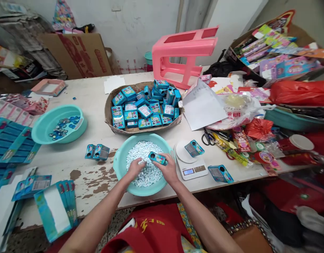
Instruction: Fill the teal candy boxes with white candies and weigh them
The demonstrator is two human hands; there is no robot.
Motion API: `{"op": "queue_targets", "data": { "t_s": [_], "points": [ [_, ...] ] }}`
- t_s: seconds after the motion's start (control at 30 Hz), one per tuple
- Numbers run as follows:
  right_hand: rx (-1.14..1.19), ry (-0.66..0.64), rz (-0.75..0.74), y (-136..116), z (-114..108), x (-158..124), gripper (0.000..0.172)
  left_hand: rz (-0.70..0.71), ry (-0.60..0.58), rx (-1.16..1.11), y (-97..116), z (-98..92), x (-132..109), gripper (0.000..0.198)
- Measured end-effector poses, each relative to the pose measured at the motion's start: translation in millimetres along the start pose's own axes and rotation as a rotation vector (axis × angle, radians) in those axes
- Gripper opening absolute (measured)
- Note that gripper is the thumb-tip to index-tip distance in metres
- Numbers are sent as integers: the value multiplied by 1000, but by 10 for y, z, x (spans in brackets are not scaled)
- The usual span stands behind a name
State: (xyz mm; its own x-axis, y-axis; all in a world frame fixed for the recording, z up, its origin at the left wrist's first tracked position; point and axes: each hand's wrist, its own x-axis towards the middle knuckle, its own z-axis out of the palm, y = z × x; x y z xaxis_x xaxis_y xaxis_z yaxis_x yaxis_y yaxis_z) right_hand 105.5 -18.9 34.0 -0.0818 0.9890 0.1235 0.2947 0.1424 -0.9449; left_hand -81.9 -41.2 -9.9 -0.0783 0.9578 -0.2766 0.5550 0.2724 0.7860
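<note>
At the far left edge of the table [98, 105] lie flattened blue cartons [11, 140], and nearer the camera a fan of blue printed cards [57, 203]. Beside them stands a green basin [58, 123] holding a scatter of small dark pieces. Two small blue boxes [97, 151] lie side by side on the worn tabletop, just left of the middle.

At the middle, close to the front edge, sits a second green bowl [119, 165] filled with small white pellets [144, 151]. The left hand [134, 168] rests in the pellets with its fingers curled down into them; whether it has any pinched cannot be told. The right hand [169, 169] pinches a blue box [157, 158] between thumb and fingers, holding it lying flat just over the pellets (the box touches the fingertips of the left hand, or nearly so). Behind the bowl, a shallow cardboard tray [107, 116] is heaped with more blue boxes of the same kind.

To the right of the bowl stands a small white scale [190, 167] with one blue box [194, 148] on its round pan. Another blue box [220, 173] lies on the table just right of the scale. Further back a pink stool [184, 52] lies on its side, and scissors [208, 137] rest among wrappers and bags at the right.
</note>
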Motion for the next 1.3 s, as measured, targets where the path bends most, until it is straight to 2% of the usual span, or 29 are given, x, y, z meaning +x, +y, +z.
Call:
{"op": "queue_targets", "data": {
  "t_s": [0.1,0.17,0.23,0.33,0.43,0.6,0.9,1.07,1.3],
  "points": [
    [-70,-34,-2,0,75,-24,32,-132,119,-525,303,-104,-41,31],
    [-119,-69,-9,-18,125,-44,31,-145,181,-889,528,-153,-62,28],
    [-155,-125,-28,-71,166,-63,31,-108,261,-1092,717,-174,-55,24],
    [-189,-164,-52,-183,198,-68,33,-72,387,-1245,884,-183,-3,23],
    [-223,-144,-49,-260,198,-36,33,-25,405,-1274,933,-187,57,24],
    [-221,-141,-13,-286,166,22,33,-79,446,-1214,913,-163,139,28],
    [-169,-83,-2,-297,131,45,34,54,484,-1161,1002,-137,175,25],
    [-202,-82,-7,-327,153,60,36,142,502,-1031,1110,-109,123,23],
    [-148,-39,-32,-362,146,37,33,113,495,-1104,1143,-138,149,25]
  ]
}}
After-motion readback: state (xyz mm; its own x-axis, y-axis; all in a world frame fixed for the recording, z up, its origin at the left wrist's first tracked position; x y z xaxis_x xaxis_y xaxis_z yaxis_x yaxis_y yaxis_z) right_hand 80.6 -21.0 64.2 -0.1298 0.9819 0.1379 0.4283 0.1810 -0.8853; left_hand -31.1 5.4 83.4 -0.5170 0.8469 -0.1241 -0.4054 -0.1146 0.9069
